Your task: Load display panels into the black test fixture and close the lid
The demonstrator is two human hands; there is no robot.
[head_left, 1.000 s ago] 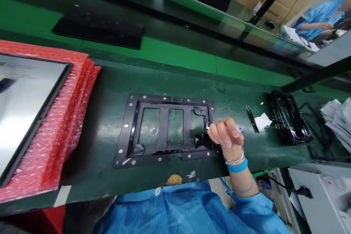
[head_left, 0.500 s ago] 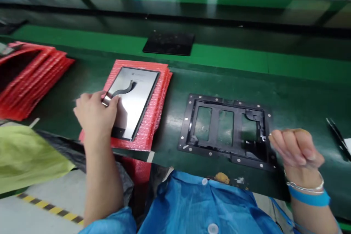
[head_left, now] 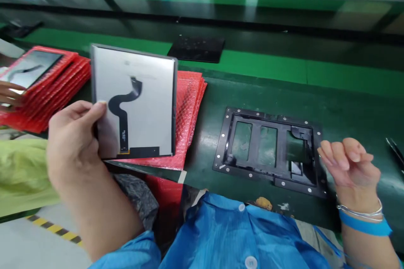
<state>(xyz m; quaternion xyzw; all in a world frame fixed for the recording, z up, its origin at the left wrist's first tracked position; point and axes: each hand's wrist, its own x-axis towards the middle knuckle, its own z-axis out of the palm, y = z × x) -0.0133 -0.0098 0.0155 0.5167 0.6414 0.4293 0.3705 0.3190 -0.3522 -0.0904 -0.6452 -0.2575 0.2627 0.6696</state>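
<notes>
Head view. Pinched aloft in left grip (head_left: 74, 143): display panel (head_left: 151, 113), partly hiding red bubble-wrap stack (head_left: 189, 122) on counter (head_left: 206, 143). Beside half-curled right grip (head_left: 350, 164): black frame (head_left: 255, 145). Beyond: dark plate (head_left: 197, 49). Far left: co-worker's hand (head_left: 10, 96) at second red stack (head_left: 59, 94).

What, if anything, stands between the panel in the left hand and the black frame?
Nothing visible: the left hand holds the panel raised, partly hiding the red stack; green bench lies between that and the black frame, and the right hand is beyond the frame.
</notes>
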